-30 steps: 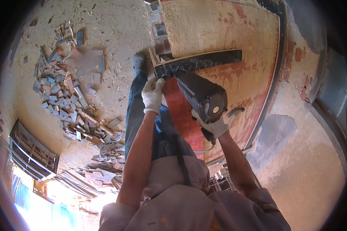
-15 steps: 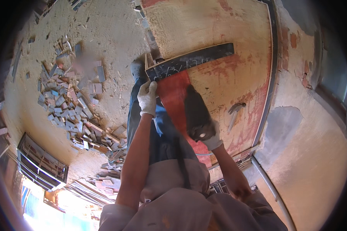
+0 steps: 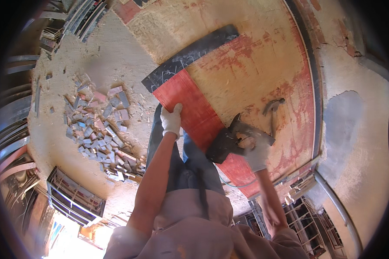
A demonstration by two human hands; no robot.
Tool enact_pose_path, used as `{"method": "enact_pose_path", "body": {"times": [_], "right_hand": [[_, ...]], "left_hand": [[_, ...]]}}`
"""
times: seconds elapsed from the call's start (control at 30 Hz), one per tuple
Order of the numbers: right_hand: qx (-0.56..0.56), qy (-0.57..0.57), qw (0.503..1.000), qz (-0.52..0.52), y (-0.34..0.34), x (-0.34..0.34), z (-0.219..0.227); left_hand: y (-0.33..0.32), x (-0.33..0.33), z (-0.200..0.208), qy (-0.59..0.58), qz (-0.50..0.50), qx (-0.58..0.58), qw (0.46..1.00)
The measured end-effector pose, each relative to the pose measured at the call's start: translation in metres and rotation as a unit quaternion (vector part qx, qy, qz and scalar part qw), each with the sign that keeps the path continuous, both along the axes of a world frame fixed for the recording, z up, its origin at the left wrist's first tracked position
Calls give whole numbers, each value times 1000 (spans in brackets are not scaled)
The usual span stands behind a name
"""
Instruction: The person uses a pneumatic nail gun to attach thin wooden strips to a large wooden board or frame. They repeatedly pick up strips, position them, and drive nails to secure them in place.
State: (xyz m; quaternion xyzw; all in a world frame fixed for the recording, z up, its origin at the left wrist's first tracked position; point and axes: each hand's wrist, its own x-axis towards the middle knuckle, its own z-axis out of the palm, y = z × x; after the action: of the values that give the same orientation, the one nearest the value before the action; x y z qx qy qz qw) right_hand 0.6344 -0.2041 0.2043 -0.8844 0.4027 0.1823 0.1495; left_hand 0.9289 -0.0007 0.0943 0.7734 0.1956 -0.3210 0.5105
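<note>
My left hand (image 3: pixel 171 122), in a pale glove, grips the near left edge of a long red board (image 3: pixel 192 108), thumb on top and fingers below. My gloved right hand (image 3: pixel 256 154) is closed round the handle of a black nail gun (image 3: pixel 222 145), which lies low over the right part of the red board. Motion blurs this hand a little. Beyond the left hand, a black strip of board (image 3: pixel 188 58) with white scrawled marks crosses the red board's far end. A claw hammer (image 3: pixel 272 111) rests on the stained work surface (image 3: pixel 250 86), right of the nail gun.
Down on the floor at left lies a heap of small wood offcuts (image 3: pixel 97 134). A dark metal rack (image 3: pixel 75 196) stands nearer. Stacked boards (image 3: pixel 13 116) line the far left. A plastered wall (image 3: pixel 354 142) with a grey pipe (image 3: pixel 339 205) bounds the right side.
My left hand has shifted from the corner by the black strip to the red board's edge. The nail gun has turned and moved right with my right hand. The view has also shifted.
</note>
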Motion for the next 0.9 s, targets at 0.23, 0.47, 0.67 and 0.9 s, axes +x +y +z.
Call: {"method": "enact_pose_path", "body": {"times": [0.23,0.47,0.67,0.9], "right_hand": [[-38,60,969,-238,-152,-29,-64],[-138,-141,980,25,-191,24,-62],[107,-295,948,59,-70,216,50],[171,-256,936,171,39,292,26]], "left_hand": [[-2,0,-3,15,20,-20,999],[-15,-7,8,21,26,47,998],[-19,-3,21,20,67,2,998],[-22,10,39,72,64,-2,995]]}}
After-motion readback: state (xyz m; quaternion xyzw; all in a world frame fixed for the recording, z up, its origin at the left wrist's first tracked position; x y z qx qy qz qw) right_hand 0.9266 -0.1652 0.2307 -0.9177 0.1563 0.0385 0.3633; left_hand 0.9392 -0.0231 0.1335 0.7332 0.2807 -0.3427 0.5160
